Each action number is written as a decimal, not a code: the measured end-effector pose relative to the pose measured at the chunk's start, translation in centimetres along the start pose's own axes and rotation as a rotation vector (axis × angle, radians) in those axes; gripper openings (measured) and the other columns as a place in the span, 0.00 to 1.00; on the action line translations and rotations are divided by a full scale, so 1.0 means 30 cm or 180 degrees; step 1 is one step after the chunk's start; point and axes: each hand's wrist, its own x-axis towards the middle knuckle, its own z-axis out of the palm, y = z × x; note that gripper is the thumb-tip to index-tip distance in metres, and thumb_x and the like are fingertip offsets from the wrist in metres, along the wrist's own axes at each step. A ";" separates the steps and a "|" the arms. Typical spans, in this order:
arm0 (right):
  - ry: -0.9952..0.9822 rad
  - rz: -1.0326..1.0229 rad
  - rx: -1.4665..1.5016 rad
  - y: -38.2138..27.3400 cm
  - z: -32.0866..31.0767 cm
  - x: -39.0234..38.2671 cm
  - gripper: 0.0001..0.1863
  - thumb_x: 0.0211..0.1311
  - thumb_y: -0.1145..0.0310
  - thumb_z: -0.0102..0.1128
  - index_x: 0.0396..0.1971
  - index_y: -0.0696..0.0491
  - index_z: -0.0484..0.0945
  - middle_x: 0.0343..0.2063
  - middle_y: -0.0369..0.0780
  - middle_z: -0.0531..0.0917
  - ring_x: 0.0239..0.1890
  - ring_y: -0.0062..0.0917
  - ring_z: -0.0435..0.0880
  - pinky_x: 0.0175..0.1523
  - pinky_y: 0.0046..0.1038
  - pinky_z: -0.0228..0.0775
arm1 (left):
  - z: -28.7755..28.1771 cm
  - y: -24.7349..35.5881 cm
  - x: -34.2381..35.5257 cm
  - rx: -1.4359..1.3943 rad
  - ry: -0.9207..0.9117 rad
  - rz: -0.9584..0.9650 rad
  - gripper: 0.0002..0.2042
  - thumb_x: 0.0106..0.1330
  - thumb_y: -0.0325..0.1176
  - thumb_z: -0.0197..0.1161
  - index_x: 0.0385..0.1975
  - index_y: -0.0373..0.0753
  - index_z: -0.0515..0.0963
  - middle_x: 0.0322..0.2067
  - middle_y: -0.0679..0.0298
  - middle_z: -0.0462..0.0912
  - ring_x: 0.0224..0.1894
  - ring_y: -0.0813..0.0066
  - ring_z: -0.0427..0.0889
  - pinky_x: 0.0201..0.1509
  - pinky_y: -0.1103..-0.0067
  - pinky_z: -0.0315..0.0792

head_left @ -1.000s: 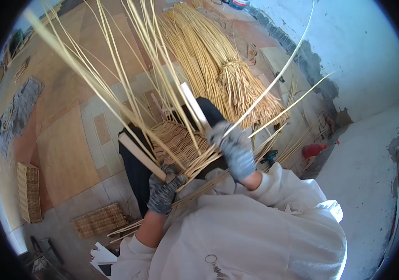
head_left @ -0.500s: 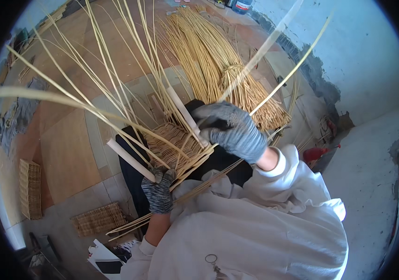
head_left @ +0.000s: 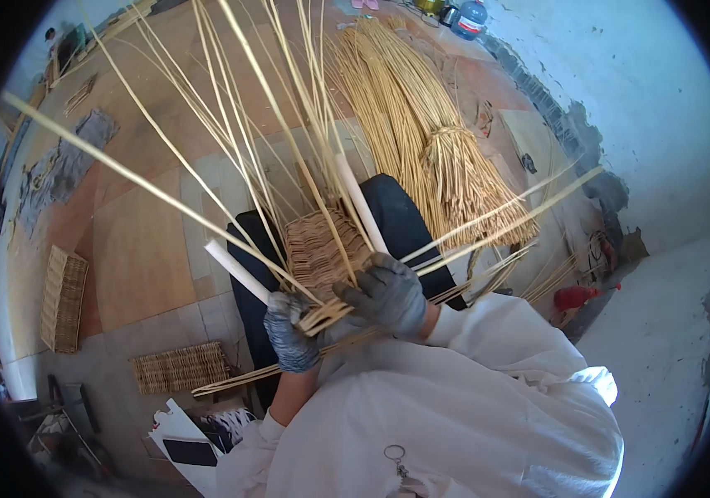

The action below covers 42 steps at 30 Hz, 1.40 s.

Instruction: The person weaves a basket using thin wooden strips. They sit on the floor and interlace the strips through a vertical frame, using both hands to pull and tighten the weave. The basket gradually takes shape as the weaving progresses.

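Observation:
On my lap, between dark-clad knees, rests a partly woven wicker basket with long pale willow rods fanning up from it. My left hand, in a grey glove, is closed on the near left corner of its rim, beside a thick smooth stick. Gloved too, my right hand grips willow rods along the near rim, its fingers curled over them. A second thick stick rises just beyond that hand. Two rod ends stick out to the right. The gloves cover the rod crossings.
A large tied bundle of willow rods lies ahead to the right. Two finished-looking wicker pieces, an upright one and a flat one, are at left. Near my foot sits a phone; a red bottle stands by the wall.
My right hand has come down from beside the right stick to the near rim, closer to my left hand. The rods at right have swung lower. The view has shifted slightly.

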 end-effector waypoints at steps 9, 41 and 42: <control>-0.0662 0.0899 0.0124 -0.053 0.067 0.084 0.24 0.40 0.56 0.63 0.45 0.35 0.79 0.23 0.38 0.72 0.34 0.29 0.75 0.57 0.38 0.56 | -0.020 -0.020 0.171 0.0193 -0.0106 0.0091 0.14 0.63 0.43 0.57 0.21 0.41 0.69 0.16 0.71 0.68 0.19 0.82 0.66 0.26 0.84 0.62; -0.0755 0.0855 0.0684 -0.030 0.073 0.029 0.23 0.45 0.52 0.62 0.45 0.40 0.79 0.31 0.42 0.75 0.42 0.33 0.73 0.58 0.38 0.53 | 0.522 0.488 0.636 0.3378 -0.0562 -0.1441 0.11 0.67 0.33 0.48 0.40 0.32 0.68 0.28 0.55 0.75 0.32 0.61 0.78 0.37 0.68 0.77; -0.0728 0.0767 0.0702 -0.032 0.068 0.029 0.23 0.45 0.52 0.62 0.45 0.40 0.78 0.31 0.42 0.75 0.42 0.33 0.73 0.58 0.38 0.53 | 0.520 0.489 0.655 0.3789 -0.0520 -0.1614 0.13 0.68 0.33 0.47 0.44 0.29 0.68 0.32 0.54 0.76 0.38 0.61 0.79 0.44 0.71 0.76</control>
